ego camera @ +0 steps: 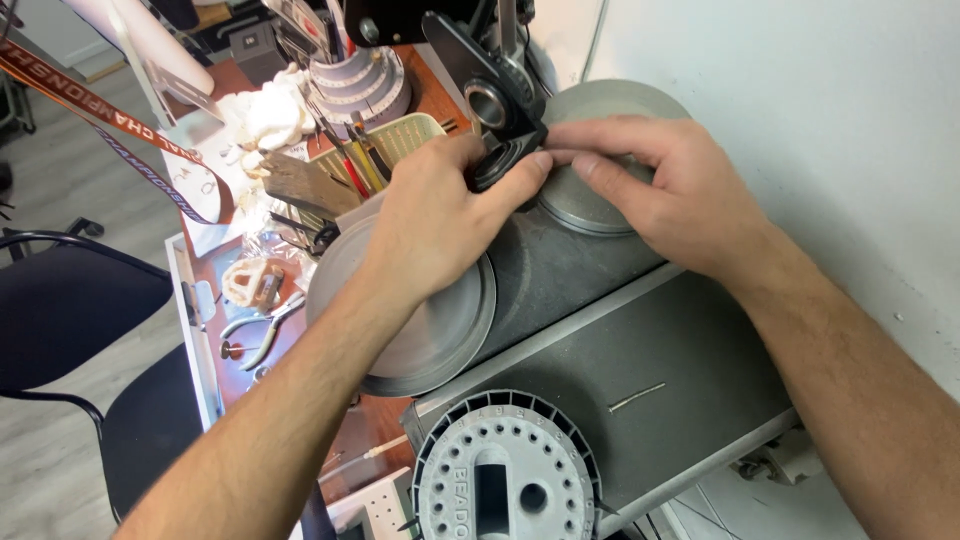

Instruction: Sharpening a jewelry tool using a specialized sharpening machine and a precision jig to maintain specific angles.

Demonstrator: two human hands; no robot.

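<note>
Pinching a small black round part (pixel 505 160) from both sides, the left hand (pixel 440 215) and right hand (pixel 655 185) meet above a grey machine housing (pixel 570 270) — fingertips closed on the part, between two round metal discs. The left disc (pixel 440 335) lies under the left wrist; the right disc (pixel 600 105) sits behind the right fingers. Pliers (pixel 258 335) lie on the bench, well apart.

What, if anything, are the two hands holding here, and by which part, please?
Both the left hand and right hand pinch a small black part by its edges, over the grey machine.
</note>
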